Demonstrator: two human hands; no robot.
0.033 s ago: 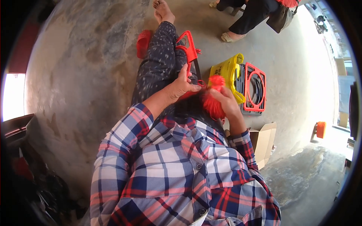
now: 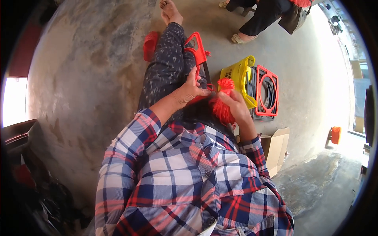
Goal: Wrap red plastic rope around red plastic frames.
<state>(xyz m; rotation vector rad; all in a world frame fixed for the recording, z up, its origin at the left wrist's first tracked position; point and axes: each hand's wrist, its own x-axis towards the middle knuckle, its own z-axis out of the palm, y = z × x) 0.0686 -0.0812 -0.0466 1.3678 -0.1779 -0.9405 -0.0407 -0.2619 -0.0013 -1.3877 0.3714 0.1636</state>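
Note:
My left hand (image 2: 190,93) is closed round the near side of a red plastic frame (image 2: 201,57), which lies across my outstretched legs. This frame looks like the red-edged one in the stack to the right, and a dark strip runs down beside it. Right of my lap, my right hand (image 2: 238,106) grips a bundle of red cord (image 2: 225,115), with a tuft sticking out above the fingers and loose strands hanging below. A thin red loop (image 2: 210,87) lies between the two hands. My wrist and fingers hide part of the frame.
To the right, a yellow bag (image 2: 235,73) leans against a stack of dark frames topped by a red one (image 2: 276,94). An open cardboard box (image 2: 277,151) stands nearer. A red slipper (image 2: 150,46) lies by my leg. Another person's legs (image 2: 260,19) are at the far right.
The red bundle in my right hand has shifted slightly to the left. My left hand and the frame stay in place.

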